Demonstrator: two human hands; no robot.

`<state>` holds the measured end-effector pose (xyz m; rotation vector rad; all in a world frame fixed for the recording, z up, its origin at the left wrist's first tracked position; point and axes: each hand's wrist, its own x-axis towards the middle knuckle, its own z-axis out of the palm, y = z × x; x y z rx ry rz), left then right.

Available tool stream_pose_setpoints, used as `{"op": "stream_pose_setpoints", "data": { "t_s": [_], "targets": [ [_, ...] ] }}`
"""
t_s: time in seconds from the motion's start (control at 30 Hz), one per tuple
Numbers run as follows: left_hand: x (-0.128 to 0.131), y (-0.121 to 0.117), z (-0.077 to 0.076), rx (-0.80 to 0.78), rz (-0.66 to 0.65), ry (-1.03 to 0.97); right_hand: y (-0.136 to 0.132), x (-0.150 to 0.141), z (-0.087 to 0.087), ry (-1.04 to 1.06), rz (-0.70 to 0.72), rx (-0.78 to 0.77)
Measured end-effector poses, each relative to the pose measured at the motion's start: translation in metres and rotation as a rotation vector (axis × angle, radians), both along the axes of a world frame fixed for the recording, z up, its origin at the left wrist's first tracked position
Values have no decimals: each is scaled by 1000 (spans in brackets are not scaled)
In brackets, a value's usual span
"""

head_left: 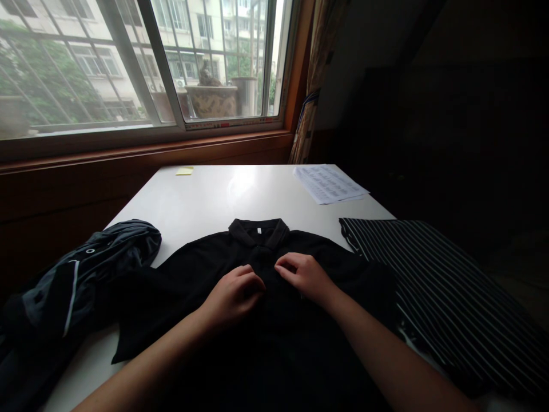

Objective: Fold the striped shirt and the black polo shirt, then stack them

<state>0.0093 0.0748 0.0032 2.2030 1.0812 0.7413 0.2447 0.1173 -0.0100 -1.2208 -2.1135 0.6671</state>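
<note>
A black short-sleeved polo shirt [206, 257] lies spread face up, its collar [278, 232] pointing away from me and a small white label inside the neck. Over the chest, just below the collar, my left hand [235, 290] has its fingers curled in and their tips partly hidden. Facing it, my right hand [306, 274] has thumb and forefinger pinched together at the tips, close over the shirt front. The dark cloth hides whether either hand grips any fabric.
The white table [206, 200] carries a crumpled dark garment [124, 246] at left and a black-and-white striped cloth [429, 269] at right. Printed papers [330, 183] and a yellow sticky note [185, 171] lie at its far side. Behind is a barred window [206, 57].
</note>
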Motion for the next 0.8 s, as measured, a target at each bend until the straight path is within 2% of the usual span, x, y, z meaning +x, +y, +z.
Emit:
{"op": "stream_pose_setpoints", "data": {
  "t_s": [0.47, 0.6, 0.7, 0.8],
  "targets": [
    [3, 1, -11, 51, 41, 88, 0, 0, -1, -3, -2, -5],
    [3, 0, -11, 140, 28, 151, 0, 0, 0, -5, -1, -11],
    [4, -3, -6, 281, -65, 225, 0, 0, 0, -3, 3, -10],
    [6, -7, 0, 388, -234, 285, 0, 0, 0, -3, 3, -10]
  ]
}}
